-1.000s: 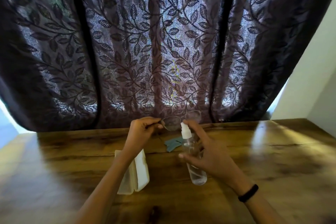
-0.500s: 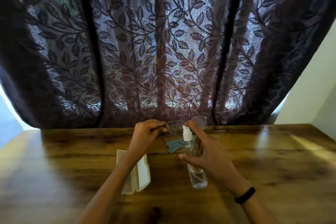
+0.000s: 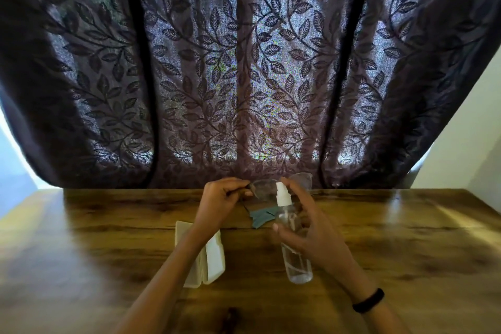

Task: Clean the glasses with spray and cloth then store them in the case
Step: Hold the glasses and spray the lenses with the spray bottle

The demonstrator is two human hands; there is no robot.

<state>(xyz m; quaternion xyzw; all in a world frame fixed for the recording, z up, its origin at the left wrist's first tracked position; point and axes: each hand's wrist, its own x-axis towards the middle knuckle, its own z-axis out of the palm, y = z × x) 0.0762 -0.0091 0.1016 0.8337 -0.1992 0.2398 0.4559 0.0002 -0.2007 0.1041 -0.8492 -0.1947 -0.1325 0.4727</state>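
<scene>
My left hand (image 3: 221,202) pinches the left side of a pair of clear-framed glasses (image 3: 264,188), holding them up above the far part of the wooden table (image 3: 393,238). My right hand (image 3: 311,228) grips a clear spray bottle (image 3: 294,249) with a white nozzle (image 3: 283,194), index finger resting on top, the nozzle close to the left lens. A blue-grey cloth (image 3: 260,218) lies on the table beneath the glasses. The cream-white glasses case (image 3: 210,260) lies open on the table, partly hidden under my left forearm.
A dark leaf-patterned curtain (image 3: 244,76) hangs just behind the table's far edge. A white wall (image 3: 466,149) rises at the right. A black band (image 3: 368,304) circles my right wrist.
The hands, glasses and bottle keep the same pose. The view has shifted slightly, so everything sits a little higher and to the right in the frame.
</scene>
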